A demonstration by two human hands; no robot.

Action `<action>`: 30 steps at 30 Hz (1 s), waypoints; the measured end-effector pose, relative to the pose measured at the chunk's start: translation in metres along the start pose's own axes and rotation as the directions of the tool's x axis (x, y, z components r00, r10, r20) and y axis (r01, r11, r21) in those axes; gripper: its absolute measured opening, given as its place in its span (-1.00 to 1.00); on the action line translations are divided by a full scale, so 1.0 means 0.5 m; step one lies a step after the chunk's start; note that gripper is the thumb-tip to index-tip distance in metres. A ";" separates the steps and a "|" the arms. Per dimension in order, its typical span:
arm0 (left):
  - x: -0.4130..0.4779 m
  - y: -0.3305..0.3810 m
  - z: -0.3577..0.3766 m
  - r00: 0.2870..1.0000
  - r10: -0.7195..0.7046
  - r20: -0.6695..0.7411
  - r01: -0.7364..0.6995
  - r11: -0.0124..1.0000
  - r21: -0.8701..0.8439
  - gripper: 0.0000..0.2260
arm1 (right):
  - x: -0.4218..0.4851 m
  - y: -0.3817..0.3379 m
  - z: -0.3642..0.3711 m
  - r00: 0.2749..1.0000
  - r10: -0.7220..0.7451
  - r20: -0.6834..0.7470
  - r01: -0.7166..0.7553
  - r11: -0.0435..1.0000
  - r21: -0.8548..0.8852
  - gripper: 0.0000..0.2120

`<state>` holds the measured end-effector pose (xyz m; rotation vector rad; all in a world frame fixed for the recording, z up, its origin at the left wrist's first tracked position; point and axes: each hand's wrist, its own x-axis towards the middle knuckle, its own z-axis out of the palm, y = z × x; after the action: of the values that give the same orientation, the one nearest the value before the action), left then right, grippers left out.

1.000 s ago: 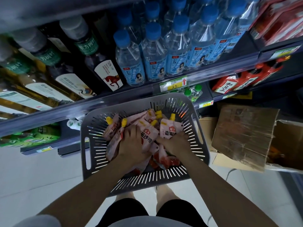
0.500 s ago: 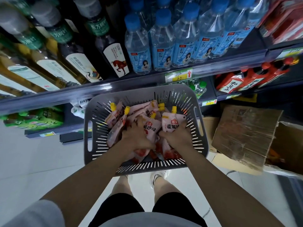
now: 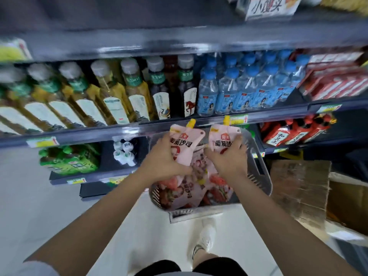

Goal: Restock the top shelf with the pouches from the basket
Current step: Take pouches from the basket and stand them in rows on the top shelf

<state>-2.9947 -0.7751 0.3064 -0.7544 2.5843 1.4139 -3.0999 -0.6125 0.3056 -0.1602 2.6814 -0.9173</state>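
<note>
A grey slotted basket (image 3: 260, 172) sits low in front of the shelving, with several pink spouted pouches (image 3: 185, 194) lying in it. My left hand (image 3: 163, 162) grips one pink pouch (image 3: 184, 143) with a yellow cap, lifted above the basket. My right hand (image 3: 229, 160) grips a second pink pouch (image 3: 221, 140), also raised and upright. The top shelf's front rail (image 3: 179, 39) runs across the upper part of the view, well above both hands.
Tea bottles (image 3: 111, 96) and blue-capped water bottles (image 3: 245, 90) fill the shelf just above the basket. Red pouches (image 3: 294, 132) lie on a lower shelf at right. Cardboard boxes (image 3: 302, 188) stand on the floor at right. My shoe (image 3: 205, 236) is below the basket.
Both hands have closed on a pouch each and lifted them out of the basket. The camera has tilted upward, bringing higher shelves into view.
</note>
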 end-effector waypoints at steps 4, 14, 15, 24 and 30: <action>-0.103 0.005 -0.160 0.972 0.104 -0.212 -0.110 0.994 -0.016 -0.02 | -0.095 -0.132 -0.011 0.984 -0.173 -0.051 0.173 0.985 -0.011 0.07; -0.281 -0.035 -0.581 0.667 0.221 -0.712 -0.212 0.972 0.103 0.12 | -0.282 -0.516 -0.024 0.827 -0.494 -0.269 0.528 0.846 0.072 -0.02; -0.286 -0.031 -0.616 0.643 0.235 -0.729 -0.217 0.969 0.120 0.13 | -0.290 -0.554 -0.023 0.808 -0.515 -0.284 0.557 0.826 0.085 -0.02; -0.188 0.025 -0.837 0.439 0.225 -0.870 -0.235 0.963 0.130 0.17 | -0.279 -0.819 -0.004 0.712 -0.613 -0.343 0.680 0.723 0.122 0.06; -0.029 0.022 -0.922 0.375 0.128 -0.918 -0.232 0.972 0.041 0.14 | -0.176 -0.931 0.046 0.649 -0.660 -0.379 0.744 0.655 0.134 0.08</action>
<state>-2.9205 -1.1397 0.5795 -1.7582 3.4966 1.3996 -3.0054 -0.9757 0.5953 -1.1813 2.7086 -1.6537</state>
